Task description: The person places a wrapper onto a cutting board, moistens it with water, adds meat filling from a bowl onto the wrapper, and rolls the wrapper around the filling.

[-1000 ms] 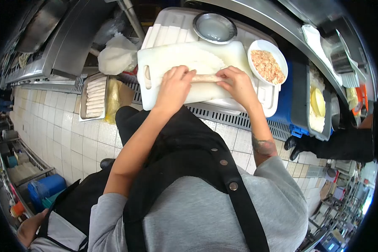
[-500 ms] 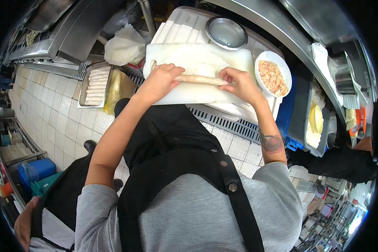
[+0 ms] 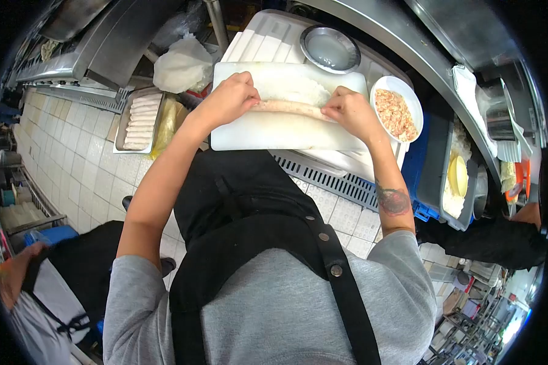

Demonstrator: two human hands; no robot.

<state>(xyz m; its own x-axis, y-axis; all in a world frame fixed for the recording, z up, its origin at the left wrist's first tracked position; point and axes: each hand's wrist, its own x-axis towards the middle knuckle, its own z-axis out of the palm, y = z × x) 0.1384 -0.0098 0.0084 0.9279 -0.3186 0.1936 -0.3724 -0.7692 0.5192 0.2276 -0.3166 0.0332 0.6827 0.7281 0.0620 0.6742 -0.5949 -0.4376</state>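
Note:
A long, thin, pale filled roll [image 3: 291, 107] in a translucent wrapper lies crosswise on the white cutting board [image 3: 280, 137]. My left hand [image 3: 232, 97] pinches its left end between thumb and fingers. At the other end, my right hand [image 3: 349, 111] has its thumb and fingertips closed on the tip. The left tip is partly hidden by my fingers. A wet, whitish patch marks the board just behind the roll. Right of the board stands a white bowl [image 3: 418, 104] of pinkish minced filling [image 3: 396, 115].
A metal bowl [image 3: 354, 61] of cloudy liquid sits behind the board. At left, a metal tray [image 3: 120, 135] holds several finished rolls [image 3: 141, 125], near a pale, translucent bundle [image 3: 182, 64]. Another person [image 3: 67, 292] is at lower left; a dark-clad leg [image 3: 481, 241] shows at right.
My left hand has moved away from my body and now pinches the end instead of lying over the roll. The roll has shifted slightly farther from me. The person at lower left has moved.

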